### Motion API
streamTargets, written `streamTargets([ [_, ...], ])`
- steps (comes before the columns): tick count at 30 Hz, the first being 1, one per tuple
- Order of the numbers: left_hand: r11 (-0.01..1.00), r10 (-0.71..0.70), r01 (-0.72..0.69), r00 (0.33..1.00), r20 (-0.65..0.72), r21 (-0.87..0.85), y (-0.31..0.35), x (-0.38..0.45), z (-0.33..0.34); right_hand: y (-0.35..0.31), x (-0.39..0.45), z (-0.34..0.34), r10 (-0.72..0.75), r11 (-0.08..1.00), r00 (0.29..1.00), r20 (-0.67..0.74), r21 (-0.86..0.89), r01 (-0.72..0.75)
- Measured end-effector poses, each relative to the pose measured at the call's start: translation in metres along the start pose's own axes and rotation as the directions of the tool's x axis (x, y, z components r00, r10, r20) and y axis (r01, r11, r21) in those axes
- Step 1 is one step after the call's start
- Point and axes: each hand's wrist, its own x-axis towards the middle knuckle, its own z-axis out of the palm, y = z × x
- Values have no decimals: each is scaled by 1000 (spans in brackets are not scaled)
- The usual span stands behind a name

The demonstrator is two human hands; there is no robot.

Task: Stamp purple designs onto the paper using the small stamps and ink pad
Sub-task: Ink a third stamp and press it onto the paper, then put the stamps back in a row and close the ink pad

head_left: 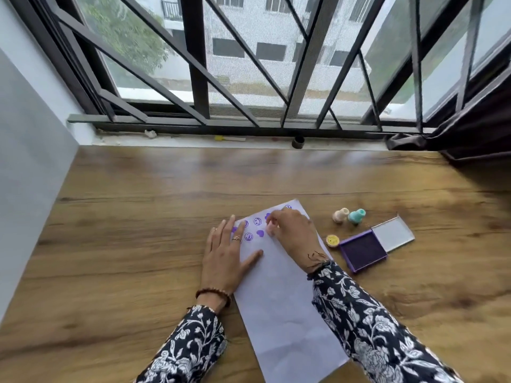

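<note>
A white sheet of paper lies slanted on the wooden table, with purple smiley faces and hearts printed near its far end. My left hand rests flat on the paper's left edge, fingers spread. My right hand pinches a small pink stamp and holds it down on the paper beside a heart print. The open purple ink pad sits to the right of the paper, its clear lid swung back. A yellow smiley stamp, a cream stamp and a teal stamp stand nearby.
The wooden table runs to a windowsill holding small odds and ends under a barred window. A pale wall bounds the left side. A dark curtain hangs at the far right.
</note>
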Motion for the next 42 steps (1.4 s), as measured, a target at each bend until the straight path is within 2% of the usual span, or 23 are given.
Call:
streamTargets([
  [1,1000,-6,6,1000,11,-10,0,0,0,3,-2,-1,28,995,1000,3,95,-28],
  [2,1000,-10,11,1000,23,-19,1,-1,0,7,-5,-3,71,961,997,6,269,-70],
  [3,1000,-10,12,999,37,-28,1,0,0,11,-10,-6,125,861,992,31,494,-124],
  [4,999,-8,9,999,48,-33,1,0,-1,16,-16,-10,181,697,982,60,697,-171],
  [5,999,-6,9,999,53,-41,1,1,-1,23,-22,-15,235,526,968,86,826,-201],
  [6,998,-13,16,999,52,-59,0,4,-2,31,-28,-18,274,400,956,108,891,-215],
  [9,989,-52,54,998,19,-140,11,9,-8,59,-46,-28,327,157,927,183,957,-244],
  [12,994,66,-72,996,-67,-81,48,11,-6,83,-61,-34,407,42,884,232,961,-272],
  [14,982,165,-167,986,-35,-86,80,15,1,99,-68,-38,442,24,865,237,961,-276],
  [16,961,247,-233,965,87,-149,107,22,10,114,-73,-43,453,14,860,235,963,-270],
  [18,948,299,-264,931,211,-179,125,31,17,128,-78,-46,453,-3,860,233,966,-260],
  [20,945,307,-259,912,273,-199,137,37,23,138,-81,-46,438,-14,868,232,968,-251],
  [26,940,296,-221,907,300,-259,153,49,31,158,-79,-42,369,22,902,224,968,-250],
  [29,922,213,-109,944,252,-372,159,50,32,165,-75,-41,333,54,925,181,976,-210],
  [31,831,81,54,973,218,-553,163,45,31,166,-74,-41,290,102,948,130,981,-165],
  [32,740,21,153,968,250,-655,166,42,30,166,-74,-42,262,124,959,105,982,-141],
  [34,497,-8,315,934,358,-809,173,35,30,167,-75,-46,206,177,977,64,979,-101],
  [36,342,5,374,917,400,-862,179,31,29,167,-75,-53,168,260,985,27,963,-71],
  [38,289,4,375,920,393,-881,184,29,26,168,-73,-61,147,338,989,-15,940,-36],
  [42,277,-47,365,929,367,-889,183,30,20,167,-72,-70,94,448,994,-56,894,9],
])
